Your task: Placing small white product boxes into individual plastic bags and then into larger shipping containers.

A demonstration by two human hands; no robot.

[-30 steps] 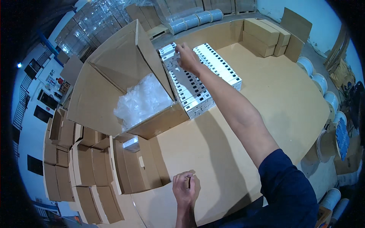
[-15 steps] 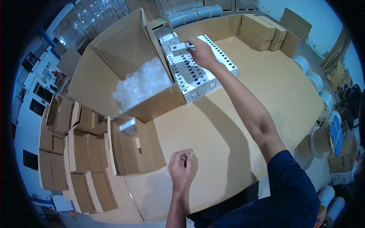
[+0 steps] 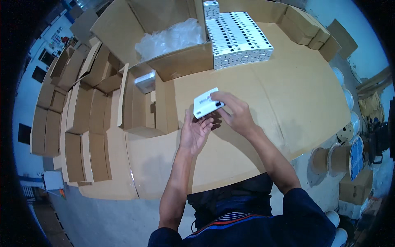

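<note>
A: Right hand (image 3: 236,115)?
B: It pinched a small white box (image 3: 207,105) by its right end, fingers wrapped round the edge, box held above the cardboard-covered table (image 3: 288,94), near the middle.

A: Left hand (image 3: 195,132)?
B: Palm up, fingers spread loosely, right under the box. Fingertips looked like they touched its lower edge, but I couldn't tell for sure. Not gripping anything.

A: Box orientation?
B: Tilted, flat face toward the camera, some dark print on it.

A: Around them?
B: Flat brown carton blanks (image 3: 142,103) just left of the hands, one propped open, with a small grey packet (image 3: 145,81) lying on them. More folded cartons (image 3: 78,119) stacked in rows further left. Big open cardboard carton (image 3: 177,61) at the far side with clear plastic wrap (image 3: 170,39) inside. Beside it on the right, a tight block of white boxes (image 3: 240,41) in rows, well apart from the hands. Wire spools (image 3: 341,156) on the floor off the right edge.
</note>
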